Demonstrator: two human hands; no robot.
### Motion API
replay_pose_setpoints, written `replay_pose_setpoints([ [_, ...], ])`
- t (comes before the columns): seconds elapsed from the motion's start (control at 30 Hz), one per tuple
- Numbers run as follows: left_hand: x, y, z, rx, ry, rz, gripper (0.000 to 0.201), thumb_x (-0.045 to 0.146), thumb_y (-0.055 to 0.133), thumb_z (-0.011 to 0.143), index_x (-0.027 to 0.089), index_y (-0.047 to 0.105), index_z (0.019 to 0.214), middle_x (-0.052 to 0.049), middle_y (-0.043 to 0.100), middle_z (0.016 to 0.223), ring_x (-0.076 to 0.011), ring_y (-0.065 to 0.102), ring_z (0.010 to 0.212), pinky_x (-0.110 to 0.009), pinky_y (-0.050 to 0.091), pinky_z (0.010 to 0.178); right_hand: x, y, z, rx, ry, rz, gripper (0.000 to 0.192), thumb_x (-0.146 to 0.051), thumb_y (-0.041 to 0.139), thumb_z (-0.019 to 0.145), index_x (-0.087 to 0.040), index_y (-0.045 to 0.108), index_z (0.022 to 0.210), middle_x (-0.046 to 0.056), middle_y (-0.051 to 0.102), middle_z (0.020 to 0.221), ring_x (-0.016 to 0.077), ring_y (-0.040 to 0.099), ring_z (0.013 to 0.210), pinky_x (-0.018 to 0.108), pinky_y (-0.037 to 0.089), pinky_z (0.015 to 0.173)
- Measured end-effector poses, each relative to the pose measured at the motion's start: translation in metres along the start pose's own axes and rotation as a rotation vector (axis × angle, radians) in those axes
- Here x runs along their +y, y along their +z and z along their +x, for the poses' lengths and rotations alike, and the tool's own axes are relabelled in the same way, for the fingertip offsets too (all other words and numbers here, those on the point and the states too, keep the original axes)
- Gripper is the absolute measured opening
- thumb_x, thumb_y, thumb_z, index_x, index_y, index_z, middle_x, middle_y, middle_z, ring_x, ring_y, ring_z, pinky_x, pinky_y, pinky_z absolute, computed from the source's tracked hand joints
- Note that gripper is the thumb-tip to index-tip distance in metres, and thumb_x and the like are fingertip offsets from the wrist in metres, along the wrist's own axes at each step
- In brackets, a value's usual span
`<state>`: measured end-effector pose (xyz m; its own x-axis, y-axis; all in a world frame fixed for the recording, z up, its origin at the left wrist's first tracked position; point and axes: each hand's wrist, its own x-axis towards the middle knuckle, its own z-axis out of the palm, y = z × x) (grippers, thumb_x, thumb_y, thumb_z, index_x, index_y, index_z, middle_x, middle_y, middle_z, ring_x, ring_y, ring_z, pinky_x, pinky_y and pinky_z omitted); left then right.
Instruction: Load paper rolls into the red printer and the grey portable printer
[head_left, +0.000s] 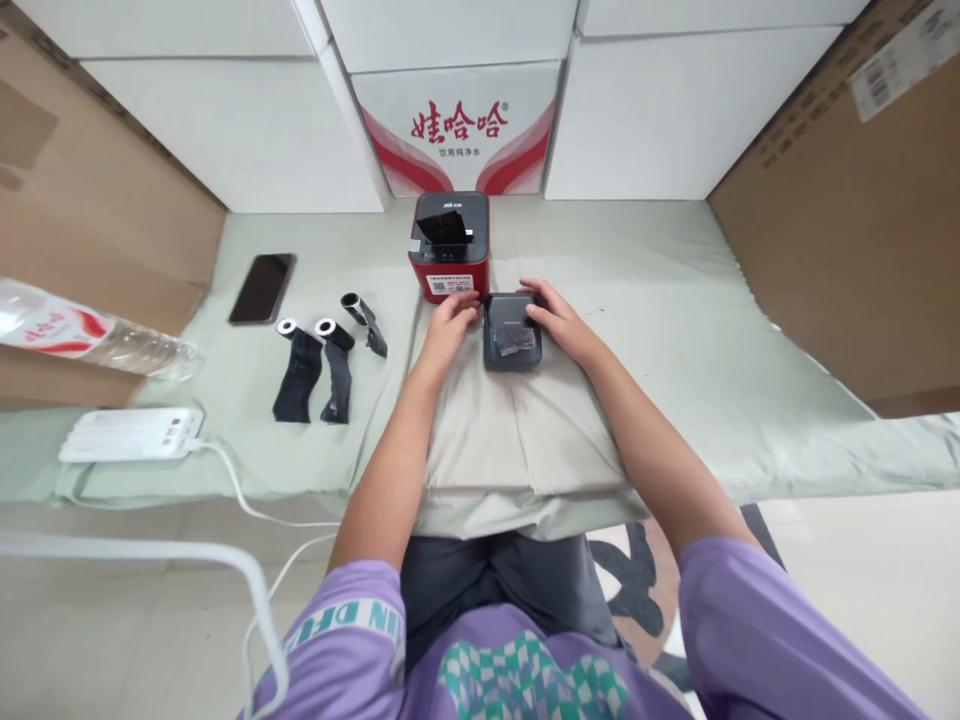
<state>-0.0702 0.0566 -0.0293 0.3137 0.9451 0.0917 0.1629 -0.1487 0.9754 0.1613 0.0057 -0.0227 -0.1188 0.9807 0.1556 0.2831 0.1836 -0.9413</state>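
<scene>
Flanking the dark grey box (512, 331) just near of the red printer (449, 246), the left hand (452, 318) and right hand (555, 318) touch its sides with loosely spread fingers, equally close.

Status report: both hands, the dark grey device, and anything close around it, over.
Left hand and right hand both touching the dark grey device, one each side, fingers open. Device flat on the cloth. Red printer right behind it, three black rolls off left.

Before us on the table (675, 330), a small printer (511, 332) lies just in front of the larger printer (448, 245); three rolls (330, 350) and a phone (262, 288) lie to its left.
</scene>
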Motion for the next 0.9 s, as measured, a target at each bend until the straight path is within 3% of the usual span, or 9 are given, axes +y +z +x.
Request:
replay_pose_setpoints([
  [0.13,0.010,0.000,-0.013,0.101,0.084,0.158,0.023,0.016,0.057,0.084,0.017,0.071,0.103,-0.008,0.078,0.100,-0.0199,0.071,0.089,-0.032,0.056,0.080,-0.002,0.000,-0.002,0.057,0.017,-0.004,0.076,-0.076,0.056,0.088,-0.027,0.052,0.145,0.013,0.060,0.146,0.0306,0.057,0.133,0.054,0.039,0.122],
  [0.27,0.015,0.000,-0.022,0.076,0.165,0.341,0.019,0.015,0.061,0.081,0.019,0.073,0.095,-0.005,0.077,0.092,-0.0187,0.068,0.079,-0.031,0.050,0.069,-0.003,0.002,-0.002,0.050,0.001,-0.034,0.078,-0.076,0.056,0.088,-0.025,0.050,0.147,0.015,0.059,0.147,0.0314,0.058,0.129,0.056,0.042,0.119],
  [0.43,0.018,-0.001,-0.024,0.042,0.151,0.397,0.019,0.017,0.063,0.082,0.021,0.073,0.097,-0.004,0.076,0.089,-0.0195,0.068,0.078,-0.031,0.049,0.069,-0.012,-0.002,-0.009,0.052,-0.098,-0.248,0.061,-0.054,0.053,0.095,-0.025,0.050,0.148,0.015,0.058,0.145,0.0332,0.054,0.135,0.058,0.039,0.121],
  [0.57,0.020,0.001,-0.027,0.063,0.185,0.488,0.018,0.018,0.062,0.083,0.022,0.074,0.097,-0.004,0.077,0.091,-0.0199,0.067,0.076,-0.033,0.049,0.070,-0.026,-0.003,-0.032,0.092,0.068,-0.364,0.075,-0.037,0.058,0.087,-0.020,0.039,0.158,0.019,0.059,0.139,0.0322,0.064,0.109,0.060,0.048,0.110],
  [0.63,0.019,0.002,-0.029,0.072,0.201,0.522,0.015,0.019,0.062,0.085,0.022,0.073,0.095,-0.004,0.076,0.090,-0.0201,0.066,0.076,-0.034,0.049,0.071,-0.031,0.008,-0.045,0.057,0.154,-0.352,0.095,-0.038,0.066,0.081,-0.019,0.026,0.165,0.019,0.062,0.133,0.0339,0.065,0.105,0.060,0.050,0.105],
  [0.7,0.017,0.004,-0.028,0.066,0.209,0.529,0.012,0.020,0.061,0.086,0.022,0.071,0.091,-0.004,0.075,0.087,-0.0200,0.065,0.076,-0.034,0.049,0.072,-0.035,0.028,-0.055,0.102,0.155,-0.376,0.118,-0.046,0.077,0.072,-0.018,0.014,0.168,0.020,0.063,0.130,0.0402,0.063,0.113,0.064,0.049,0.105],
  [0.8,0.011,0.006,-0.024,0.047,0.222,0.467,0.009,0.019,0.060,0.085,0.020,0.069,0.088,-0.003,0.073,0.084,-0.0186,0.065,0.075,-0.032,0.050,0.073,-0.039,0.065,-0.060,0.376,0.150,-0.508,0.138,-0.058,0.087,0.061,-0.017,0.010,0.169,0.024,0.059,0.130,0.0494,0.055,0.122,0.072,0.042,0.106],
  [0.9,0.004,0.007,-0.018,0.035,0.217,0.366,0.009,0.019,0.059,0.085,0.019,0.068,0.087,-0.003,0.073,0.082,-0.0170,0.065,0.074,-0.030,0.050,0.072,-0.040,0.087,-0.058,0.496,0.180,-0.603,0.138,-0.057,0.087,0.061,-0.015,0.011,0.168,0.025,0.058,0.127,0.0498,0.054,0.121,0.073,0.041,0.105],
])
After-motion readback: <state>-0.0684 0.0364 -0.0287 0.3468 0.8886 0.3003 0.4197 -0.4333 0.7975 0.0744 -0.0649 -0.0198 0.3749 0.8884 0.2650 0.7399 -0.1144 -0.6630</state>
